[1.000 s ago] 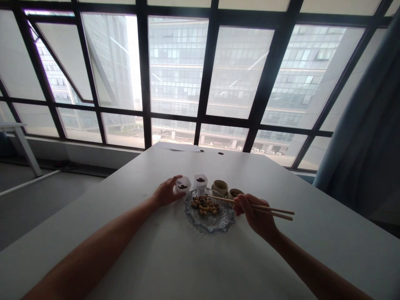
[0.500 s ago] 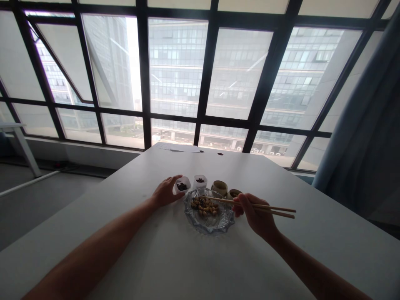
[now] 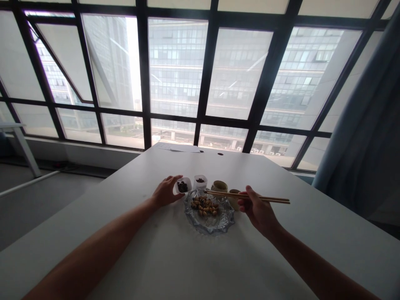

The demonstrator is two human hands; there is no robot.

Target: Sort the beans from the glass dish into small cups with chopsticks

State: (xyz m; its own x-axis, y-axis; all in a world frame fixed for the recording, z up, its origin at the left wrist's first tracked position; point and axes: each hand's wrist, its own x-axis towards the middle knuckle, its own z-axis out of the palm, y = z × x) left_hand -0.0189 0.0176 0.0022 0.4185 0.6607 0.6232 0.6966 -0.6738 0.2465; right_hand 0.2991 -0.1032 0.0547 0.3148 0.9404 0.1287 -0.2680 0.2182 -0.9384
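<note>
My left hand is curled round a small white plastic cup that holds dark beans or seeds. In my right hand is a pair of wooden chopsticks, nearly closed together and pointing left. Their tips, with a small dark piece apparently between them, are over the back rim of a scalloped glass plate. Brownish nuts or seeds are heaped on that plate, mostly toward its back left.
Behind the plate stand a second white cup with dark contents and a greenish-brown round jar. Another jar is partly hidden by my right hand. Papers lie at the white table's far end, before the windows.
My right hand has risen slightly, lifting the chopstick tips from the heap to above the plate's back rim. The chopsticks have come closer together. My left hand and cup are nearly still.
</note>
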